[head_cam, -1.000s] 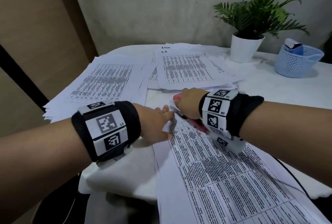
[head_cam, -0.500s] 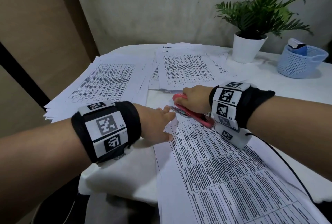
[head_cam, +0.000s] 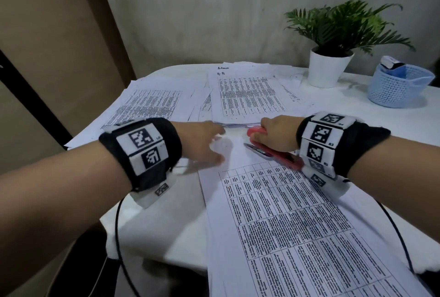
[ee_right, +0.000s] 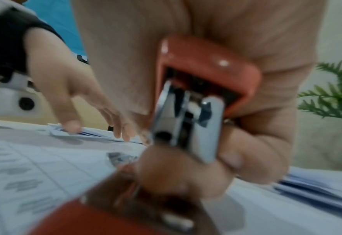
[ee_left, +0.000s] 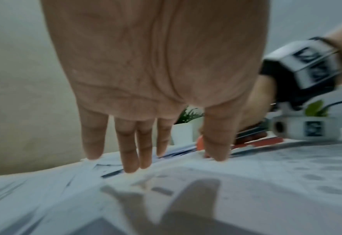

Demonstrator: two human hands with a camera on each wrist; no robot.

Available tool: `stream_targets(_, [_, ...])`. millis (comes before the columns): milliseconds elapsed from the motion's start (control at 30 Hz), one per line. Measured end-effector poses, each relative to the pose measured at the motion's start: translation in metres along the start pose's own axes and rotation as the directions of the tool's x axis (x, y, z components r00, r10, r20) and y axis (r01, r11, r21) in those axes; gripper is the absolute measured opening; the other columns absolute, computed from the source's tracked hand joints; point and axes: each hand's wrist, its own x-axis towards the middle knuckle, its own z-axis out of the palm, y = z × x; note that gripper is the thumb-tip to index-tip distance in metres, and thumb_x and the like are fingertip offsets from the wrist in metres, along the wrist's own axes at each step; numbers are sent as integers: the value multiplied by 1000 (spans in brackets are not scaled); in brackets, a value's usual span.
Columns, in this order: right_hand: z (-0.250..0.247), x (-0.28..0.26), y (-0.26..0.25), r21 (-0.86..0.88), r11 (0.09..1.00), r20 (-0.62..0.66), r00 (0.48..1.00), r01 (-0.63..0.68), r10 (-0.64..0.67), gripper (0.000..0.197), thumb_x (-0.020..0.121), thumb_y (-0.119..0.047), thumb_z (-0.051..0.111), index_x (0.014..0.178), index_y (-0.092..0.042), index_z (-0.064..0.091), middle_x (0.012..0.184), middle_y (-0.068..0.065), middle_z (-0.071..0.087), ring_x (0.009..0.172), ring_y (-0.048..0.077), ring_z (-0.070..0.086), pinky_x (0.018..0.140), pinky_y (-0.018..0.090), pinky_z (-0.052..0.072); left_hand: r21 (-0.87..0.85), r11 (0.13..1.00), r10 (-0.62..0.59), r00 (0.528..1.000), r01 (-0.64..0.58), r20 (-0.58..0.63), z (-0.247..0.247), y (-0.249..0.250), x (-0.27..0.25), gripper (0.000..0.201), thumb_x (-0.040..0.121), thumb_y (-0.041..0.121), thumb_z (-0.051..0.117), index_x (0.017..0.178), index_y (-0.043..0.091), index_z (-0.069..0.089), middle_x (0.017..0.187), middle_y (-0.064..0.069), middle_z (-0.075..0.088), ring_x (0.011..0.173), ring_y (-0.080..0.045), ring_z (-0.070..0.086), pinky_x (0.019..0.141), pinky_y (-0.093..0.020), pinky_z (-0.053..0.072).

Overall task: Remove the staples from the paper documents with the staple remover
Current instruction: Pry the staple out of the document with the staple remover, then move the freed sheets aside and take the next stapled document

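Observation:
A printed, table-filled document [head_cam: 285, 213] lies in front of me on the white table [head_cam: 381, 116]. My left hand [head_cam: 204, 139] rests with straight fingers [ee_left: 130, 159] on the paper at the document's top left corner. To its right, my right hand [head_cam: 276, 135] grips a red staple remover [head_cam: 276, 156] with metal jaws. The tool's metal tip points left over the document's top margin. In the right wrist view my fingers [ee_right: 232, 159] curl round the red staple remover [ee_right: 202, 66]. No staple is visible in these blurred frames.
Two stacks of printed sheets lie behind the hands, one at the left [head_cam: 150, 104] and one in the middle [head_cam: 245, 94]. A potted plant [head_cam: 331, 68] and a blue basket [head_cam: 397, 87] stand at the back right. The table edge [head_cam: 114, 237] runs near left.
My right hand has drawn the staple remover to the right, away from the document's corner. My left hand has slid a little farther from me along the paper's top edge.

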Motion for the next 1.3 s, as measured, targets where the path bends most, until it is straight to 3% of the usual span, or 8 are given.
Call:
stream_targets(133, [2,-16,20,10,999,9,999,-44,44,44,99,-47,28,120,-12,45,118,9,58,97,23,53,88,31,41,7,990,-140,990,139,27,-7,-10,20,47,87,54,53,117,17,54,116,-4,57,92,-19,51,86,-31,44])
stream_targets(267, [3,-29,26,32,999,0,999,-44,44,43,100,-42,27,123,-10,46,121,10,57,103,23,54,88,28,40,-54,983,-168,976,177,142,-12,0,20,35,84,53,57,80,19,49,66,3,57,73,-18,45,63,-24,34])
stream_targets(400, [7,-30,31,45,996,2,997,-80,80,53,99,-47,27,135,-9,35,130,11,53,114,24,53,96,34,40,-113,979,-149,974,169,169,-12,4,10,57,66,71,58,93,20,59,92,7,65,83,-15,61,86,-33,50])
stream_targets(533, [12,-29,36,62,992,2,994,-110,110,58,98,-49,25,139,-9,29,132,13,52,118,26,51,101,38,37,-452,876,-66,971,166,230,-3,15,-14,60,79,51,67,126,16,53,128,-2,61,103,-22,66,94,-30,50])
stream_targets(667, [13,-33,35,82,989,-4,992,-123,124,55,98,-48,25,136,-9,33,130,13,53,116,26,52,99,36,39,-619,772,41,961,145,275,19,22,-36,36,84,28,70,111,5,64,111,-14,70,105,-33,65,90,-37,54])
stream_targets(833, [11,-38,34,59,993,-37,994,-98,100,50,100,-44,24,131,-10,42,130,10,52,117,26,51,98,33,39,-335,942,-74,991,31,-115,12,28,-51,18,78,21,61,89,8,64,84,-7,66,71,-18,60,64,-23,48])
stream_targets(1000, [6,-55,41,89,988,-73,989,-124,131,48,101,-41,25,137,-10,36,139,12,43,126,28,44,102,32,34,-92,986,-166,807,138,-566,-46,-1,-67,23,83,24,57,105,23,63,103,-3,66,96,-27,60,81,-35,50])
stream_targets(1300, [4,-56,51,220,958,-102,973,-182,208,50,99,-46,29,125,-4,40,123,17,54,111,30,52,82,30,38,-59,991,-115,523,122,-844,-110,-32,-87,13,88,2,48,95,5,59,90,-23,61,86,-38,58,72,-42,45])
